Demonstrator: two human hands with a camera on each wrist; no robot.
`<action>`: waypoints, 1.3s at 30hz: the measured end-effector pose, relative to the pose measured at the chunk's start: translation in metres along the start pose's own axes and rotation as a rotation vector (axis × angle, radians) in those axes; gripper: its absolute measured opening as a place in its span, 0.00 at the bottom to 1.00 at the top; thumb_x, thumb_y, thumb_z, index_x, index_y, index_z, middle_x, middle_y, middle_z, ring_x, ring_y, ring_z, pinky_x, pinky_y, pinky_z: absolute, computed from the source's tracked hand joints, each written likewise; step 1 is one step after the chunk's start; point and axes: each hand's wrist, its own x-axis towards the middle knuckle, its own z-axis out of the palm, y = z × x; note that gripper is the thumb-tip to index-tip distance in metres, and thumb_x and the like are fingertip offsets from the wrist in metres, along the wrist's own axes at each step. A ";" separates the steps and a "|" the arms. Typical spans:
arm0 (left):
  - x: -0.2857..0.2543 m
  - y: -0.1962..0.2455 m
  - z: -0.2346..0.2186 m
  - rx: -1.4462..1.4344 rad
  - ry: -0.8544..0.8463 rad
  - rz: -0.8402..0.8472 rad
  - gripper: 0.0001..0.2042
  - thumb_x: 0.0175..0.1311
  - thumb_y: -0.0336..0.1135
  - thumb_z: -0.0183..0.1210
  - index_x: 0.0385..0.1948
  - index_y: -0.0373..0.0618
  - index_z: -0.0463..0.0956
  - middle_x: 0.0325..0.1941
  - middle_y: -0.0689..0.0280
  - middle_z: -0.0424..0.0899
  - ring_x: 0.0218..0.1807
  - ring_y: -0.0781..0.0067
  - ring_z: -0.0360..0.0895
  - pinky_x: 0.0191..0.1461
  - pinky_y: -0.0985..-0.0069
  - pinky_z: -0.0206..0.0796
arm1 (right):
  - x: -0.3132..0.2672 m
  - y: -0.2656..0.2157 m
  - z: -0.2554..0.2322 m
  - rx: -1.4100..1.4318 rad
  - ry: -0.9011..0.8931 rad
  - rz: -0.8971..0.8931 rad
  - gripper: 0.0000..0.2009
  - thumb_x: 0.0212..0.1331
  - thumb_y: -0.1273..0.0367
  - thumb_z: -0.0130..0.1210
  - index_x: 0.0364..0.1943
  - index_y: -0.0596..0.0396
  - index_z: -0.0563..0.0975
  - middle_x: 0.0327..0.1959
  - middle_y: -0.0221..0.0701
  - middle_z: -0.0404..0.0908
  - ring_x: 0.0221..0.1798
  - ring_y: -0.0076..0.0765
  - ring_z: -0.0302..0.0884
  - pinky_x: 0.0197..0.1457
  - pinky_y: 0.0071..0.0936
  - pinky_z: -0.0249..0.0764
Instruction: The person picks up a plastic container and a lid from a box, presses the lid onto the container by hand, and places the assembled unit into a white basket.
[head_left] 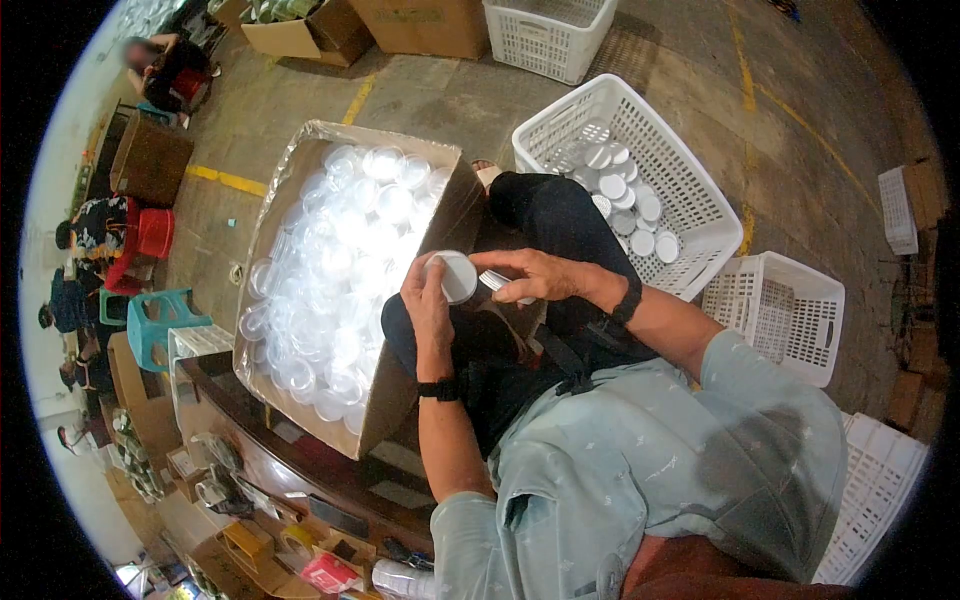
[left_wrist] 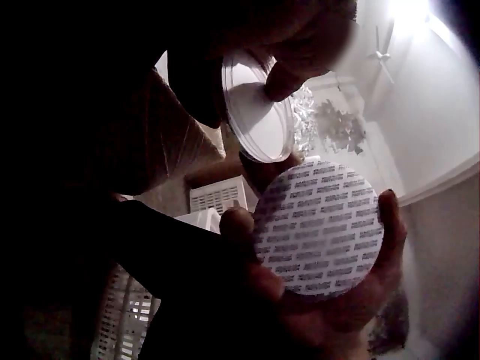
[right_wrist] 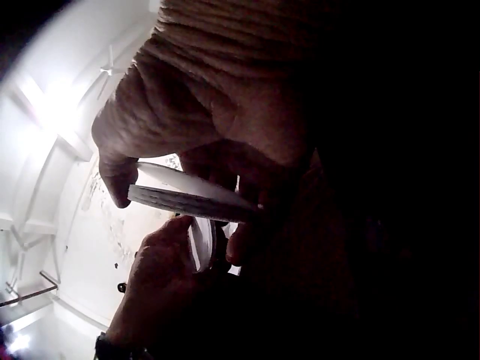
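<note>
"What's closest?"

"The left hand (head_left: 428, 305). It grips a round lid (head_left: 458, 277) in front of the lap, thumb on the lid's pale face, fingers at the rim."

"And the right hand (head_left: 540, 275)?"

"Just beside it, fingers curled round a small stack of discs (left_wrist: 317, 229), pinching them against the thumb. The left wrist view shows rows of print on the outer disc. The index finger reaches toward the lid; I can't tell if it touches."

"What's around the lap?"

"On the left, a big carton (head_left: 440, 215) heaped with clear lids (head_left: 335, 250), bright under the light. On the right, past the knee, a white basket (head_left: 690, 190) with loose discs (head_left: 648, 208) in the bottom, some overlapping."

"Anything beside that basket?"

"A smaller basket (head_left: 800, 325), slatted and white, to its right."

"What about lower left?"

"A dark brown desk (head_left: 235, 395), with a roll of tape (head_left: 297, 540) and a red packet (head_left: 330, 572) among the clutter near it."

"Farther off?"

"A teal stool (head_left: 155, 325) beyond the carton, a red stool (head_left: 155, 232) past it, and a seated person (head_left: 175, 75) near the top left. At the top, another white basket (head_left: 550, 45) stands by a brown box (head_left: 425, 25)."
</note>
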 end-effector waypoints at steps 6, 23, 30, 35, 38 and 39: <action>-0.004 0.012 0.008 0.015 0.008 -0.031 0.13 0.63 0.35 0.67 0.43 0.38 0.80 0.36 0.65 0.84 0.35 0.76 0.79 0.39 0.77 0.71 | -0.003 -0.009 -0.004 0.038 -0.040 0.080 0.36 0.61 0.58 0.59 0.72 0.56 0.64 0.59 0.41 0.78 0.57 0.35 0.76 0.61 0.31 0.72; -0.002 0.012 0.005 0.039 0.010 -0.071 0.11 0.64 0.38 0.65 0.38 0.38 0.80 0.34 0.64 0.84 0.34 0.77 0.79 0.37 0.79 0.71 | -0.004 -0.013 -0.003 0.036 -0.053 0.059 0.36 0.58 0.56 0.60 0.72 0.53 0.66 0.63 0.43 0.76 0.63 0.40 0.74 0.66 0.35 0.69; 0.003 -0.002 0.000 -0.040 -0.005 -0.035 0.14 0.73 0.36 0.49 0.47 0.34 0.79 0.41 0.63 0.84 0.40 0.73 0.79 0.44 0.75 0.71 | -0.003 -0.012 0.002 0.074 -0.004 0.007 0.33 0.61 0.65 0.60 0.72 0.52 0.65 0.64 0.41 0.74 0.65 0.37 0.71 0.68 0.34 0.66; 0.005 -0.001 -0.005 0.015 -0.072 -0.028 0.17 0.73 0.36 0.48 0.54 0.34 0.77 0.47 0.61 0.83 0.47 0.71 0.78 0.53 0.73 0.69 | -0.001 -0.003 0.002 0.105 -0.011 0.065 0.31 0.60 0.67 0.56 0.70 0.51 0.68 0.46 0.33 0.82 0.37 0.22 0.77 0.39 0.21 0.76; 0.005 0.002 -0.008 -0.063 -0.129 -0.017 0.21 0.73 0.38 0.50 0.63 0.35 0.70 0.52 0.58 0.82 0.51 0.69 0.79 0.54 0.72 0.70 | -0.004 -0.013 -0.006 0.164 0.018 0.098 0.31 0.58 0.67 0.55 0.70 0.52 0.68 0.46 0.34 0.82 0.39 0.24 0.79 0.40 0.23 0.78; 0.001 0.014 -0.011 -0.088 -0.088 0.040 0.24 0.74 0.39 0.52 0.67 0.36 0.65 0.54 0.55 0.81 0.51 0.67 0.80 0.54 0.72 0.71 | -0.008 -0.024 -0.008 0.229 0.093 0.107 0.31 0.57 0.68 0.52 0.69 0.54 0.68 0.49 0.38 0.81 0.45 0.29 0.81 0.41 0.25 0.79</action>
